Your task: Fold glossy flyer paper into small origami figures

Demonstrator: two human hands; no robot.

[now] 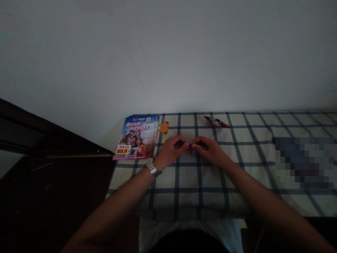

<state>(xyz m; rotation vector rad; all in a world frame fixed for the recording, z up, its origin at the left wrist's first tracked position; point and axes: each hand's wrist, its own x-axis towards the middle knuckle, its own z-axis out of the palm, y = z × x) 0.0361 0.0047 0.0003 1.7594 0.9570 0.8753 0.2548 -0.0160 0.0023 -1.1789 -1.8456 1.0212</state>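
Observation:
Both hands meet over the checked cloth in front of me. My left hand (173, 150), with a metal watch (153, 167) at its wrist, pinches a small folded piece of printed paper (190, 149) between thumb and finger. On the other side of the same paper, my right hand (210, 150) is closed with thumb and finger pressed together. Most of the paper is covered by my fingers. Farther back lies another folded paper (217, 122), pointed at its ends, in blue and red print.
A stack of printed flyers (138, 137) lies at the left end of the checked cloth (184, 175). Beside it is an orange bear figure (164, 128). A white wall (168, 56) rises behind. A blurred-out dark patch (302, 161) is at the right.

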